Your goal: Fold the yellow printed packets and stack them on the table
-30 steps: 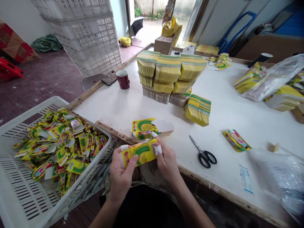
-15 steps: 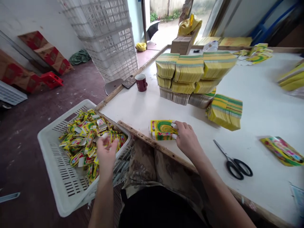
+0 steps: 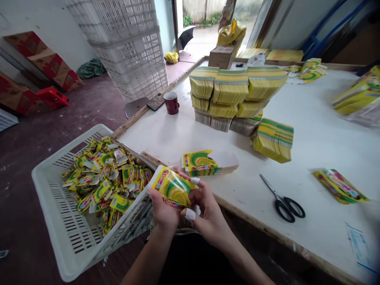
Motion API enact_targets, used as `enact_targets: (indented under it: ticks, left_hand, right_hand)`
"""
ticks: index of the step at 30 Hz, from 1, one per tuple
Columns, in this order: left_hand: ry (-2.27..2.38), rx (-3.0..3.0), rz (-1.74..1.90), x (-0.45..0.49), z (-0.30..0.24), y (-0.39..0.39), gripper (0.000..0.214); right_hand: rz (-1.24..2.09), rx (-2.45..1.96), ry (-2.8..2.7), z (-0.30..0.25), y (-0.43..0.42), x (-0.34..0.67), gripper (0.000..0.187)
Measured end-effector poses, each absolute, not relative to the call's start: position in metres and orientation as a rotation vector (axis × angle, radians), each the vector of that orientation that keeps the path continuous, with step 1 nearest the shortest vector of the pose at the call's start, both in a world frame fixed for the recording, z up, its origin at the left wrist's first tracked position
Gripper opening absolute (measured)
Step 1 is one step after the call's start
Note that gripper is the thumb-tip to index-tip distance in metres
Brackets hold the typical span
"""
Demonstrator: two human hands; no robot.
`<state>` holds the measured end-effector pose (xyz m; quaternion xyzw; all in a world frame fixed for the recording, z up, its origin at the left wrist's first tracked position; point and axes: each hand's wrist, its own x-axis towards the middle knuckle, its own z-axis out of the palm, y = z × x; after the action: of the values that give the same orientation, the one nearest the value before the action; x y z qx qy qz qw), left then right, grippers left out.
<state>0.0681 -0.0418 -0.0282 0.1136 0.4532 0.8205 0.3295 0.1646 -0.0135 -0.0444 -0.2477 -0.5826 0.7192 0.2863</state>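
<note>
A small yellow-and-green printed carton (image 3: 175, 188) is held above the table's front edge, in front of my body. My left hand (image 3: 164, 211) grips it from the left and below, thumb at its left end. At the carton's right end, the fingers of my right hand (image 3: 209, 209) curl against it, with white tape on several fingertips. Just behind, a short stack of flat printed cartons (image 3: 198, 162) lies on the white table (image 3: 142, 136). To my left, a white plastic basket (image 3: 49, 190) holds many small yellow cartons (image 3: 102, 170).
Black-handled scissors (image 3: 280, 202) lie on the right, with a flat printed pack (image 3: 340, 186) beyond. Banded carton bundles (image 3: 231, 87) are piled behind, next to one separate bundle (image 3: 274, 138). A maroon mug (image 3: 171, 103) and phone (image 3: 156, 101) sit near the left edge.
My right hand has lifted a carton off the stack and brought it toward me. My left hand has come from over the basket to hold it. The view has shifted slightly right.
</note>
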Motion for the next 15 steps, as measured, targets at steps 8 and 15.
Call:
enact_targets:
  ticks: [8,15]
  left_hand:
    - [1.220,0.288,2.163,0.068,-0.036,-0.042,0.065]
    - [1.408,0.393,1.966,0.072,-0.048,-0.039,0.091]
  right_hand:
    - [1.845,-0.651,-1.689,-0.049,-0.013,0.165,0.056]
    - [1.839,-0.733,-1.617,-0.052,-0.012,0.169,0.035]
